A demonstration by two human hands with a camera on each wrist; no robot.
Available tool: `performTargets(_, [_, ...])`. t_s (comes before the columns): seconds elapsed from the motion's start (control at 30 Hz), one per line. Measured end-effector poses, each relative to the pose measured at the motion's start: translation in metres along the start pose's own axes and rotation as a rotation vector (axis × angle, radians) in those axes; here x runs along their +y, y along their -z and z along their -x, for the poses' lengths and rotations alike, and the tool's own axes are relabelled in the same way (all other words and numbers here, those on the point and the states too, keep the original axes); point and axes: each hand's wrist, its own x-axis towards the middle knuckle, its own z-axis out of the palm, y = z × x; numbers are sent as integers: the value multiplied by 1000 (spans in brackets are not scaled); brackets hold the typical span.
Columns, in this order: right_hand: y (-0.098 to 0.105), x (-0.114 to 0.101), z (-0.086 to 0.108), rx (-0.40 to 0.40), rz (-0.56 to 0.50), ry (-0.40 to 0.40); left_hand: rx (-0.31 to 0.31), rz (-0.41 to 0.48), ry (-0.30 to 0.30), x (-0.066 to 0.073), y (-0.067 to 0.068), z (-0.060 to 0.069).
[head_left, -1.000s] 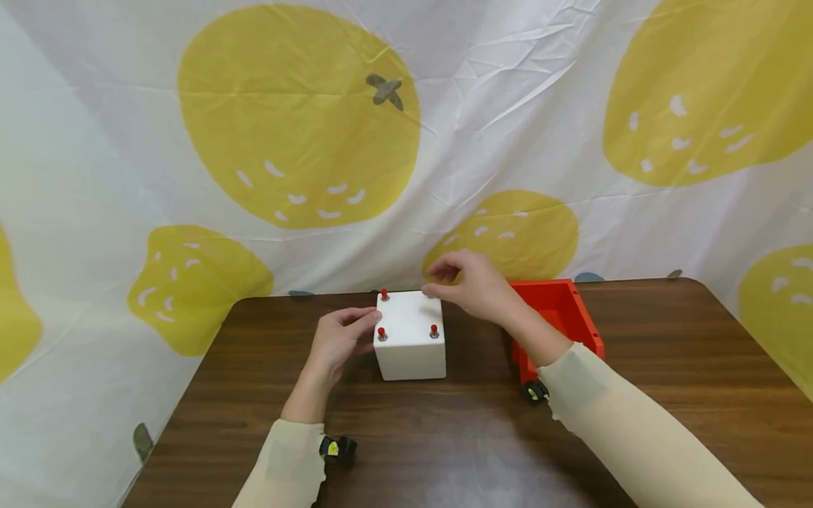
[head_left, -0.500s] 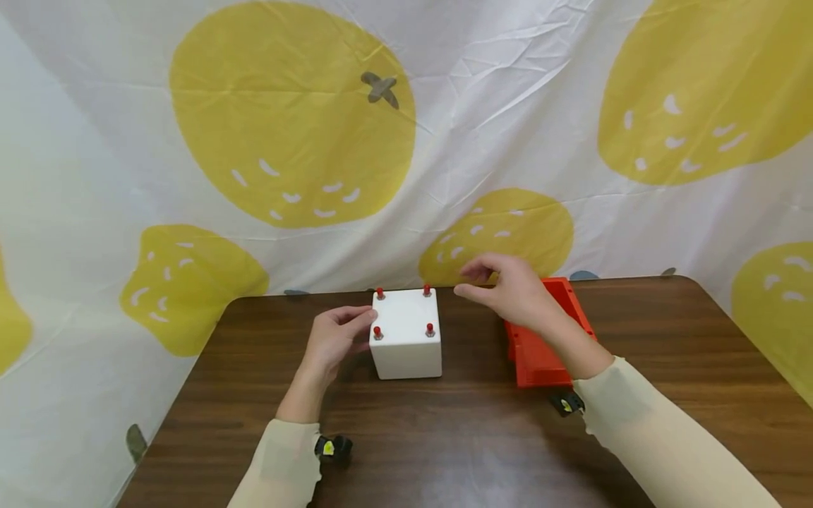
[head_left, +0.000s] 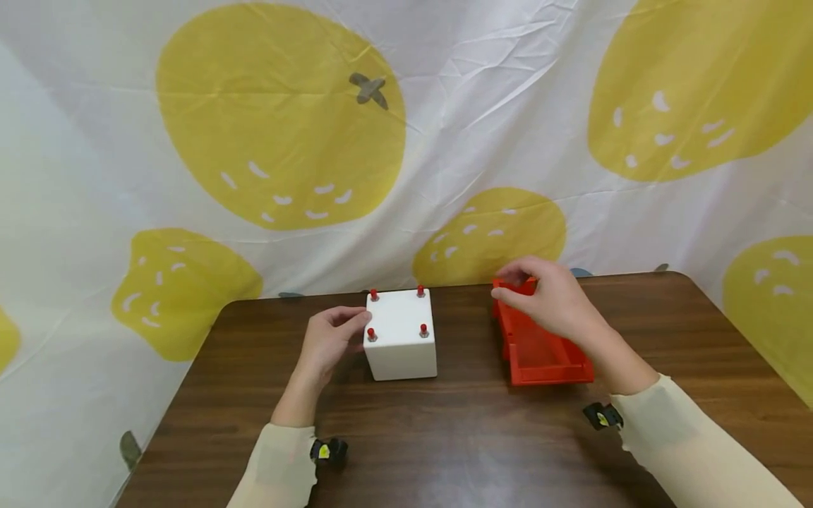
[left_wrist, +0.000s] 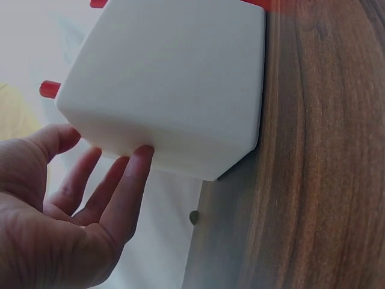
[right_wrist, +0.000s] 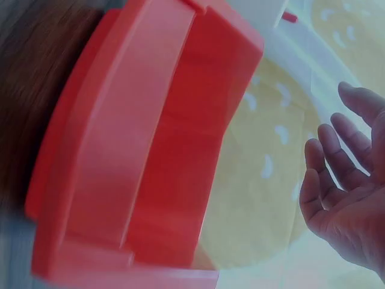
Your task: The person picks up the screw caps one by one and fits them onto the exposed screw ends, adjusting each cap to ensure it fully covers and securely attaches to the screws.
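A white box (head_left: 400,353) stands on the table, with small red knobs (head_left: 423,329) at the corners of its top, metal nuts showing at their bases. My left hand (head_left: 330,342) rests against the box's left side. In the left wrist view its extended fingertips touch one face and the thumb (left_wrist: 57,139) lies at an edge. My right hand (head_left: 552,300) hovers over the red open bin (head_left: 551,374), fingers loosely bent and nothing between them. From the right wrist view, the right hand (right_wrist: 355,192) is apart from the bin, its palm bare.
The brown wooden table (head_left: 457,444) carries both box and bin. Behind it hangs a white curtain (head_left: 457,141) printed with yellow fruit. A black wrist camera (head_left: 329,450) sits at the left sleeve, another black camera (head_left: 603,416) at the right.
My right hand has moved away from the box's back right corner, rightward to over the red bin, uncovering the knob there. The left hand stays against the box.
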Motion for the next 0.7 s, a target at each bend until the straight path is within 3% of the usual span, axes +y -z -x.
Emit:
performTargets(0.47, [23, 16, 25, 82, 151, 100, 34, -75, -90, 2, 2, 1])
performTargets(0.7, [36, 23, 34, 88, 203, 67, 72, -151, -148, 7, 7, 1])
